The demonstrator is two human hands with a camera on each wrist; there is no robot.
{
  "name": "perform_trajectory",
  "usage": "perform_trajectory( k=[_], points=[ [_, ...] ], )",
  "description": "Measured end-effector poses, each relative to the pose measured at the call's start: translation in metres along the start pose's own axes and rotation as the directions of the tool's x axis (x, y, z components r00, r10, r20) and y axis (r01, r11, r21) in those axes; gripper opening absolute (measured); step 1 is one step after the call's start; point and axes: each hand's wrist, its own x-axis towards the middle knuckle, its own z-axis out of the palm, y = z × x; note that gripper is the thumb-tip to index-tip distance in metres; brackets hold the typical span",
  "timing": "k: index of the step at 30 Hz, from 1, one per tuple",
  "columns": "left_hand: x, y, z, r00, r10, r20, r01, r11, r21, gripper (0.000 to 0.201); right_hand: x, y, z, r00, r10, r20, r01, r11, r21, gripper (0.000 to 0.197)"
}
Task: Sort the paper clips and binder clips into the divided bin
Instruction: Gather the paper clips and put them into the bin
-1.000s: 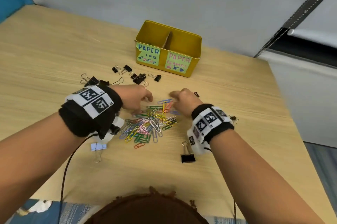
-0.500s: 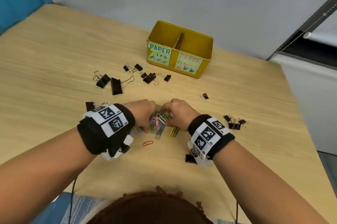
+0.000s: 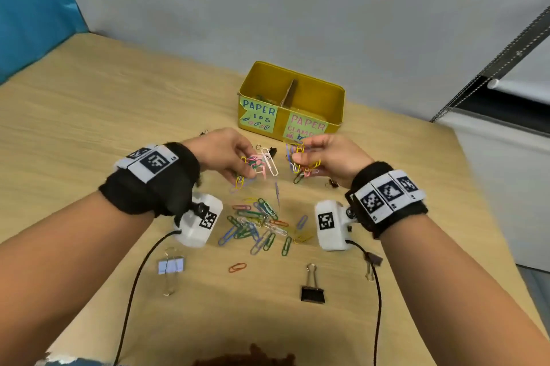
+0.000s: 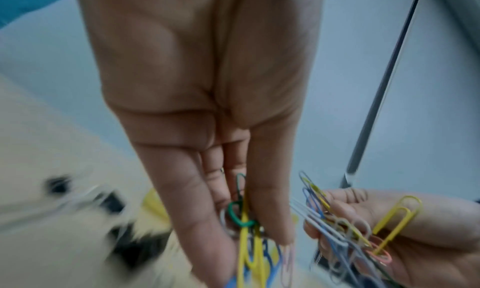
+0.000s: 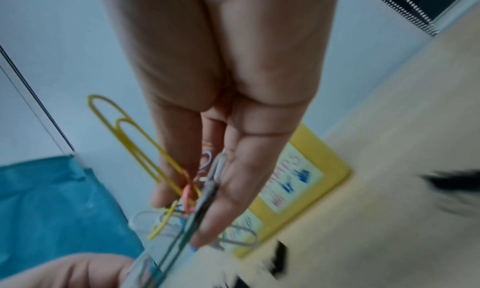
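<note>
Since half a second ago both hands have come up off the table, each lifting a clump of paper clips out of the pile they were squeezing together; some clips have dropped back and lie scattered below. Left hand (image 3: pixel 226 154) pinches a tangled bunch of paper clips (image 3: pixel 259 164) between thumb and fingertips, a few dangling loose under it. Right hand (image 3: pixel 333 157) pinches its own bunch (image 3: pixel 302 164) the same way; the wrist view shows a yellow clip (image 5: pixel 135 140) sticking out sideways from the grip. The divided bin (image 3: pixel 336 103) stands just beyond both hands, farther from the person, with its long axis running left to right. The compartment labelled for paper clips is the left one, so the left hand is nearer it, and the right hand sits in front of the clamp side and would have to cross over the divider line. Loosely hooked clips could fall on the way, by my judgement. The leftover pile (image 3: pixel 259 222) lies on the table under and between the wrists. Binder clips are not yet sorted: a black binder clip (image 3: pixel 312 291) and a pale one (image 3: pixel 170 266) lie near the person, and more small ones lie close to the bin. The surface is a light wood table (image 3: pixel 89 115), with a grey wall behind and a blue panel at far left.
</note>
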Motion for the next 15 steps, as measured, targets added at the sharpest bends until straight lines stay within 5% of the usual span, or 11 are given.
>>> perform_trajectory(
  k=[8,11,15],
  points=[
    [0.058,0.067,-0.066,0.93,0.108,-0.352,-0.151,0.984,-0.096,0.022,0.069,-0.103,0.006,0.938,-0.241,-0.249,0.289,0.94,0.18,0.021],
    [0.081,0.073,-0.067,0.859,0.069,-0.507,-0.083,0.997,-0.004,0.023,0.112,-0.106,0.013,0.894,-0.237,-0.381,0.247,0.969,-0.024,0.027],
    [0.094,0.061,-0.058,0.834,0.083,-0.546,0.064,0.968,0.244,0.042,0.137,-0.094,0.023,0.937,-0.199,-0.287,0.084,0.926,-0.369,0.025]
  ],
)
